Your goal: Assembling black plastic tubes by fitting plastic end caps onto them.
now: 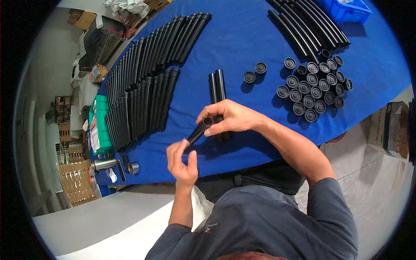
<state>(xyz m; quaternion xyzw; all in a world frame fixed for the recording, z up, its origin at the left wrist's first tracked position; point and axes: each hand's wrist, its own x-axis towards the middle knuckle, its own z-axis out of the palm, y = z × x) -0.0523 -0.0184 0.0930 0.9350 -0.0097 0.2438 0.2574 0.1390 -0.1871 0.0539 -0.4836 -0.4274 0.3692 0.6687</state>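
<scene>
My right hand (229, 116) pinches a black tube (199, 131) close to its open end, which faces up toward me. At the tube's lower end is my left hand (182, 164), fingers stretched and thumb apart, slightly blurred; whether its fingertips touch the tube I cannot tell. Beyond the right hand, two more black tubes (220, 85) lie side by side on the blue cloth, partly hidden under that hand. Two round black caps (260, 68) with ringed tops sit farther right.
A blue cloth (242, 39) covers the table. Rows of black tubes (143, 99) fill its left side. A cluster of round black caps (312, 79) stands at right, below more tubes (303, 26) and a blue bin (346, 12). A green crate (102, 125) and metal cylinder (133, 167) are at left.
</scene>
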